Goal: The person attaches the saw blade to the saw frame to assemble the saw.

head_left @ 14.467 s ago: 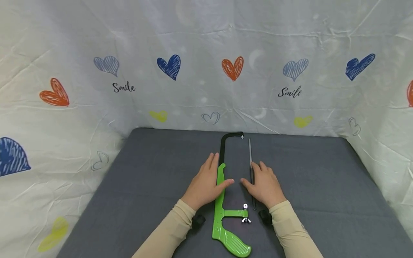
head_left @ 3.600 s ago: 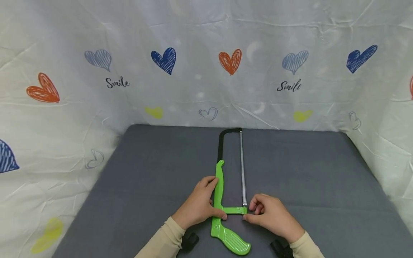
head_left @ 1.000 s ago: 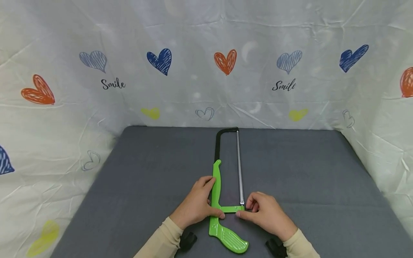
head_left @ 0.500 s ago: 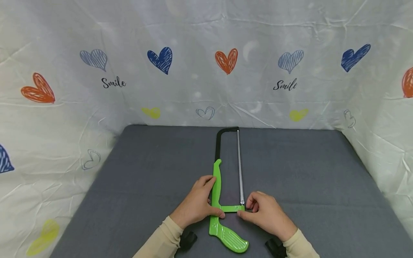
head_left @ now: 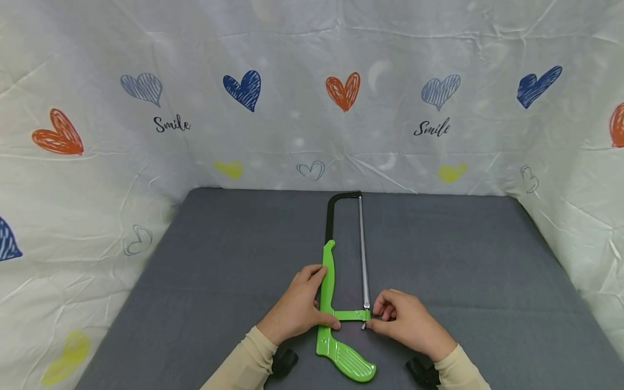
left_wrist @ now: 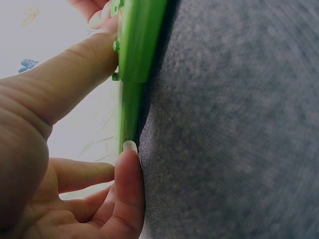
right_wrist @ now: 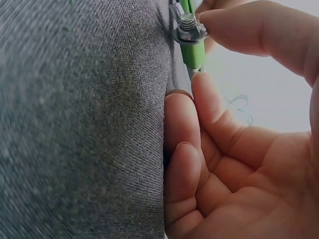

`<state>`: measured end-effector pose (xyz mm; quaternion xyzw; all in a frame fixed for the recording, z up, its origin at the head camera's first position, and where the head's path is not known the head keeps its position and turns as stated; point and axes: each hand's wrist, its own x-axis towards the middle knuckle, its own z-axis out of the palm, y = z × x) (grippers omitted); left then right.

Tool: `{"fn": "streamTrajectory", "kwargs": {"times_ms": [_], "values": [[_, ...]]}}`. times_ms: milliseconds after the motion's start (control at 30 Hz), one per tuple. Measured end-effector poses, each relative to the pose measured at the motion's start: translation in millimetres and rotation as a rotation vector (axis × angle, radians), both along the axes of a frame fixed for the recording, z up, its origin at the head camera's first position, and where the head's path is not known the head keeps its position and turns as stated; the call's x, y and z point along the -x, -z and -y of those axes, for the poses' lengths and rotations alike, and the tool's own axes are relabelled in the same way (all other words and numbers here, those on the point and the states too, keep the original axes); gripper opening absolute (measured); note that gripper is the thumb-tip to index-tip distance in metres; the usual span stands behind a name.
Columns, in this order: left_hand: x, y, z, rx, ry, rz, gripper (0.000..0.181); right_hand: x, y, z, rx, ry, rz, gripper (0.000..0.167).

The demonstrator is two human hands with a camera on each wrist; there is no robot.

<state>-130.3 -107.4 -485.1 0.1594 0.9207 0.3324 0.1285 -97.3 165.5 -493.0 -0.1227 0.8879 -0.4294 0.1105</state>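
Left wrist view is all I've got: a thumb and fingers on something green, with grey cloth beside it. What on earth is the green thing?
Observer: In the head view it's the green part of a hacksaw lying flat on a grey tabletop.
Visitor: Ooh. Is there anything on it to cut with?
Observer: Yes, the head view shows a silver blade spanning the open side, from the tip of the black arm to the green crosspiece.
Visitor: And what's happening past the top edge of my picture?
Observer: The right wrist view shows the right hand with its thumb at a metal wing nut.
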Motion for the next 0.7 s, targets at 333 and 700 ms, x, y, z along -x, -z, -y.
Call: {"fn": "streamTrajectory", "kwargs": {"times_ms": [333, 700], "values": [[-0.1, -1.2, -0.3, -0.007, -0.002, 0.009, 0.124, 1.2, -1.1, -2.1, -0.005, -0.027, -0.017, 0.025], [1.1, -0.4, 0.5, -0.002, 0.002, 0.022, 0.125, 0.4, -2.4, -2.9, 0.001, -0.045, 0.013, 0.029]]}}
